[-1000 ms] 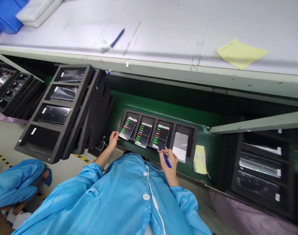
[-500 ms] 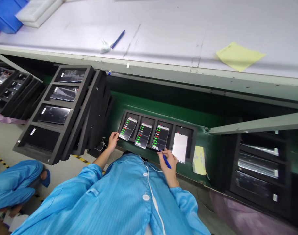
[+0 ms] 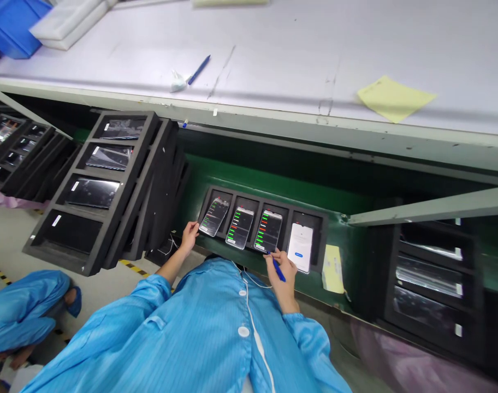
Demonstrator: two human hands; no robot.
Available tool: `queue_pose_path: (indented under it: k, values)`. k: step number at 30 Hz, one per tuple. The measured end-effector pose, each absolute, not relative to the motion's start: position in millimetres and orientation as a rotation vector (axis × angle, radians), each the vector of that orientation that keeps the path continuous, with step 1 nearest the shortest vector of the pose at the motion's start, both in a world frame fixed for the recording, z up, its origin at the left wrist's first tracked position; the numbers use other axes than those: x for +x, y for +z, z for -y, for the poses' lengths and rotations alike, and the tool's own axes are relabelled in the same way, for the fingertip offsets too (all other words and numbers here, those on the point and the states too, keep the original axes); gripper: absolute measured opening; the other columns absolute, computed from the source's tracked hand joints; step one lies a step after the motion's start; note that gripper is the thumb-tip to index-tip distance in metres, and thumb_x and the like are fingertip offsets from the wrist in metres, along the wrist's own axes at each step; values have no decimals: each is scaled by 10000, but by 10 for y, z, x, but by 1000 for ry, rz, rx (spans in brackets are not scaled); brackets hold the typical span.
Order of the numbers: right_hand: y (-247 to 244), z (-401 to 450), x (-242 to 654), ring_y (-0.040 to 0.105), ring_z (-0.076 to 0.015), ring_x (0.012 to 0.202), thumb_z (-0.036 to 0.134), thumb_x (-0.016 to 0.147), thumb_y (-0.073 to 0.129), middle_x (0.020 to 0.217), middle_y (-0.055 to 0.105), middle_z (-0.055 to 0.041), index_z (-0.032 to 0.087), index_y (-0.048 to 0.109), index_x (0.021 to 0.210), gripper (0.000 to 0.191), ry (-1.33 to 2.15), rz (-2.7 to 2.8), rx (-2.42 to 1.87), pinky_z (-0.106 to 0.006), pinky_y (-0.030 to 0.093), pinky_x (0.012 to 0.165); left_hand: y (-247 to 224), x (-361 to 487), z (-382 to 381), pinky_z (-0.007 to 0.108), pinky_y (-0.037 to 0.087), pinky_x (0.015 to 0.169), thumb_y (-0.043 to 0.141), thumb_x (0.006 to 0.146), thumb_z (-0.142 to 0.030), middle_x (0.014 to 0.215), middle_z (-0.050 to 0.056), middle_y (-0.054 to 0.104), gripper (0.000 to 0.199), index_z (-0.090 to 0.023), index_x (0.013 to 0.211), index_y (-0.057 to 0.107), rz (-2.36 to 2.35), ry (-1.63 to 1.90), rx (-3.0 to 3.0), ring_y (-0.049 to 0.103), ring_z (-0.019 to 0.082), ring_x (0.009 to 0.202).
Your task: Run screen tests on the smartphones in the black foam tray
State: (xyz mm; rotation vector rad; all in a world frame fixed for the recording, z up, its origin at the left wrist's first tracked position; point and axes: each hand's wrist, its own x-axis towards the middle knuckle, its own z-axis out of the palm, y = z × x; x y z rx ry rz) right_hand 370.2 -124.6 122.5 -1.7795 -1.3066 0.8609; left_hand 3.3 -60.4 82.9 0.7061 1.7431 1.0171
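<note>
A black foam tray (image 3: 320, 222) lies on the green surface, with several lit smartphones in its compartments. My left hand (image 3: 189, 238) is closed at the lower left corner of the leftmost smartphone (image 3: 214, 217), which lies slanted; its screen is dim. Dark screens with green, red and white text lines show on the second smartphone (image 3: 239, 227) and the third smartphone (image 3: 267, 229). The rightmost smartphone (image 3: 300, 245) has a white screen with a blue button. Between the fingers of my right hand (image 3: 285, 273) is a blue pen (image 3: 279, 269), its tip by the third smartphone's lower edge.
Stacked black trays (image 3: 124, 185) with dark phones lean at left; another phone tray (image 3: 431, 284) is at right. Beside the working tray lies a yellow paper (image 3: 333, 267). The white shelf (image 3: 282, 54) above holds another blue pen (image 3: 199, 70) and a yellow note (image 3: 392, 99). A person's blue-clothed leg (image 3: 23, 305) shows at lower left.
The leftmost smartphone's screen has dimmed. On the rightmost one, the blank white screen now shows faint text and a blue button. Both hands stay in place.
</note>
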Motion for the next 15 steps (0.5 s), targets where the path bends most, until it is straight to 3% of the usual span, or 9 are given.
queue_pose_path:
  k: [5,10,15]
  values:
    - [1261,1223,3699,754,-348,1232,597,962,595,911,809,-67,303,636,863,312,856,1297,-1771,-498,547,1091,814,21,598,397,615,921,803,879,-652,1115,72,724,448,-250,1040,690,-1739,1015,706,695,259,1114]
    - [1418,1238,3697,766,-344,1163,640,995,588,914,811,-77,287,633,900,368,887,1267,-1766,-484,557,1060,784,0,599,374,614,918,805,879,-655,1110,66,724,461,-242,1055,695,-1736,1017,708,693,249,1109]
    - [1434,1268,4050,746,-331,1087,670,1081,450,1168,797,-181,194,689,1157,538,633,1171,-1871,-482,553,1017,739,-13,605,354,613,915,811,877,-621,1124,65,720,433,-235,1039,702,-1726,1042,700,689,245,1117]
